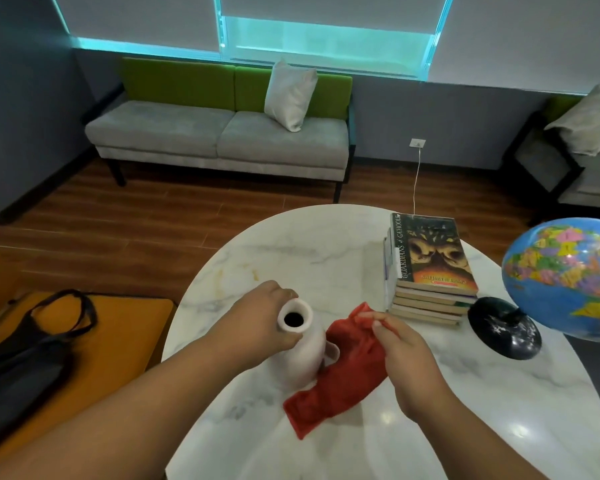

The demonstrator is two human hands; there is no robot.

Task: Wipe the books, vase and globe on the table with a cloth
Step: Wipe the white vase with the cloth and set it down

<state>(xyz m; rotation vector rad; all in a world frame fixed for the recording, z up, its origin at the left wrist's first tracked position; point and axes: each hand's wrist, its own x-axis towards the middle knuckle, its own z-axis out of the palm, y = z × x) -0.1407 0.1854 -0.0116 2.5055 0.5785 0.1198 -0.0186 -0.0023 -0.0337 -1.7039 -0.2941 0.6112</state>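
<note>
A white vase (pixel 303 355) stands on the round marble table (pixel 326 258), with its dark mouth facing up. My left hand (pixel 260 320) grips the vase's neck just under the rim. My right hand (pixel 402 355) holds a red cloth (pixel 340 379) against the vase's right side; the cloth's lower end trails onto the tabletop. A stack of several books (pixel 430 268) lies at the back right of the table. A blue globe (pixel 568 275) on a black base (pixel 504 327) stands at the right edge.
An orange seat with a black bag (pixel 32 344) on it sits to the left of the table. A grey and green sofa (pixel 219 133) with a white cushion stands by the far wall. A second sofa (pixel 582 157) is at the right.
</note>
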